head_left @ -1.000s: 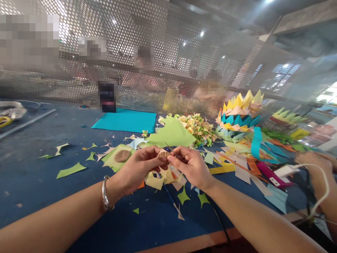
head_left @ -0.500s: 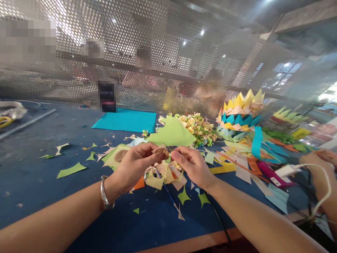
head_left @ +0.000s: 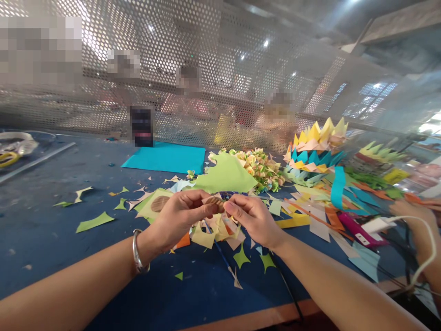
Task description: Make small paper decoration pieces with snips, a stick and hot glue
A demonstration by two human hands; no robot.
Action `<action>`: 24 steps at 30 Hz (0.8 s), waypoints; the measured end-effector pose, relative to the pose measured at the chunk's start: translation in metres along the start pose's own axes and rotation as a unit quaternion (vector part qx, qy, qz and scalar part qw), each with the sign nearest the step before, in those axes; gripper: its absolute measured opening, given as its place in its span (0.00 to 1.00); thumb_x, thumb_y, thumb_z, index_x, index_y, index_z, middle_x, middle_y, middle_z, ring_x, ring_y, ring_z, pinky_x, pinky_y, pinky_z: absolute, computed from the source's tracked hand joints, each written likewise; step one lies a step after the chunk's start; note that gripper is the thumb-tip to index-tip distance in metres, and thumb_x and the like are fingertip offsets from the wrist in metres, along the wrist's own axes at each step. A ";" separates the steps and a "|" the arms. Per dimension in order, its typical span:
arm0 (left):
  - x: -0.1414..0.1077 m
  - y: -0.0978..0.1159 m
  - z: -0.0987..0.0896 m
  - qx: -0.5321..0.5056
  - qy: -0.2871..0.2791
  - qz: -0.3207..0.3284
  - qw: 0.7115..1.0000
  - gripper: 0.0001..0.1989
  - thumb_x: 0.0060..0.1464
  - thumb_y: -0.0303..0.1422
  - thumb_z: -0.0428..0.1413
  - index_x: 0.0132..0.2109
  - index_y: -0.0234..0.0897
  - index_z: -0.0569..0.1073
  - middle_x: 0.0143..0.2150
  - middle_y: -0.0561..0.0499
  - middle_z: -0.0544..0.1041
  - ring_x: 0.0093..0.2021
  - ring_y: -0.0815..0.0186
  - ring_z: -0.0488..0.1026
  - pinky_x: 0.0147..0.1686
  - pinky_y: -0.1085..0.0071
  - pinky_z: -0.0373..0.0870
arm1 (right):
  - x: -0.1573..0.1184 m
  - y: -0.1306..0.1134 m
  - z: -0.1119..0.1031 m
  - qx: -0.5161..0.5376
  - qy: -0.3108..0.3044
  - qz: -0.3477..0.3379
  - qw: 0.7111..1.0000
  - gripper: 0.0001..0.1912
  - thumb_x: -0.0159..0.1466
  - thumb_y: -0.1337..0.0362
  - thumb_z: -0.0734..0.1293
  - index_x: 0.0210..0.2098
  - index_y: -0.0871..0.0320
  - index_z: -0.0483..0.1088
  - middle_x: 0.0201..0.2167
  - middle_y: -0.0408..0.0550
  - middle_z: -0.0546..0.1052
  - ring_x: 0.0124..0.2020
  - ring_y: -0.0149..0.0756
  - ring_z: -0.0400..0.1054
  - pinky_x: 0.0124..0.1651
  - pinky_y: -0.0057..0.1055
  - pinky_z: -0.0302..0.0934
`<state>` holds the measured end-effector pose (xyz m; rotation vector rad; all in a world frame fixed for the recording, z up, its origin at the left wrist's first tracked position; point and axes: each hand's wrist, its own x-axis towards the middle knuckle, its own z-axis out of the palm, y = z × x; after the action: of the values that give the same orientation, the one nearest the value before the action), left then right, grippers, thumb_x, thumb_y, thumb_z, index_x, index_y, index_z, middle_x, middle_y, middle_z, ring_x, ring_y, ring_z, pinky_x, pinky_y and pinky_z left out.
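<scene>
Between my two hands is a small brown striped paper piece (head_left: 217, 203), curved along its edge. My left hand (head_left: 179, 214) pinches it from the left, thumb against the fingers. At its other end, the thumb and fingers of my right hand (head_left: 255, 219) are closed on it. Beneath them lies a heap of cream and pink paper scraps (head_left: 217, 231), with a thin blue stick (head_left: 223, 258) poking out. A round brown striped piece (head_left: 159, 203) rests on pale paper beside my left hand. Behind my hands is a cut light green sheet (head_left: 225, 174).
A turquoise sheet (head_left: 168, 157) lies at the back, a heap of small folded paper pieces (head_left: 263, 168) right of it. Zigzag paper rings (head_left: 315, 147) are stacked farther right. Near another person's hand (head_left: 411, 218) are a pink power bank (head_left: 360, 230) and white cable. Perforated metal (head_left: 206, 41) stands behind.
The striped piece has turned to lie flatter between my fingers, and my right fingertips now meet its end. The other person's hand at the right has moved slightly.
</scene>
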<state>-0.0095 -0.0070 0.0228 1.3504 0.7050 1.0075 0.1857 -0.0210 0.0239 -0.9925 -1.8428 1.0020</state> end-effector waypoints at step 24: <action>0.000 -0.010 -0.005 -0.058 -0.008 0.001 0.998 0.05 0.51 0.32 0.64 0.30 0.35 0.78 0.31 0.52 0.78 0.35 0.68 0.73 0.39 0.72 0.67 | 0.000 0.006 -0.001 0.052 -0.021 0.001 0.998 0.23 0.67 0.50 0.63 0.22 0.57 0.61 0.16 0.34 0.52 0.17 0.23 0.44 0.21 0.29 0.40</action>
<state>-0.0123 -0.0043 0.0125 1.2584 0.6237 1.0222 0.1884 -0.0183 0.0191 -0.9182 -1.8032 1.1164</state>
